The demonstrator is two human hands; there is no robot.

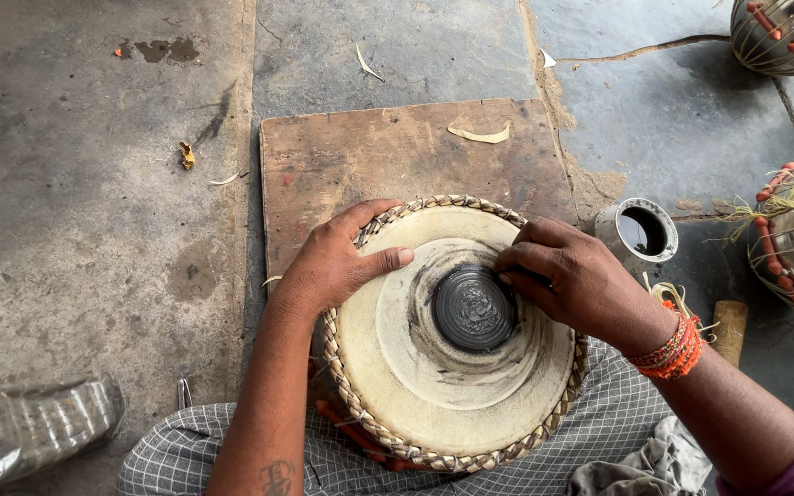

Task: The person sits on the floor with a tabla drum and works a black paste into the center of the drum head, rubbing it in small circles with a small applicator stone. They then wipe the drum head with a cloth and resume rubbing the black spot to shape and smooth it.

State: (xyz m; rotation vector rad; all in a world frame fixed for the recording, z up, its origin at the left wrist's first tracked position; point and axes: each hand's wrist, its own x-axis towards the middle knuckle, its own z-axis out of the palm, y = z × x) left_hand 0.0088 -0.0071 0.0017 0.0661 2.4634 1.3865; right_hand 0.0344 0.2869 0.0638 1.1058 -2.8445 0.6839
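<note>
Black patch [473, 308] edge hidden under right hand [570, 280] fingertips; drum [397, 367] btm cut off.

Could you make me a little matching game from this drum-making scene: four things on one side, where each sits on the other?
Things:
1. black patch
2. small cup
3. wooden board
4. crumpled plastic

Places:
A. bottom left, on the floor
B. middle of the drum skin
C. under the drum's far edge
D. right of the drum, beyond the right hand

Pairs: 1-B, 2-D, 3-C, 4-A
</note>
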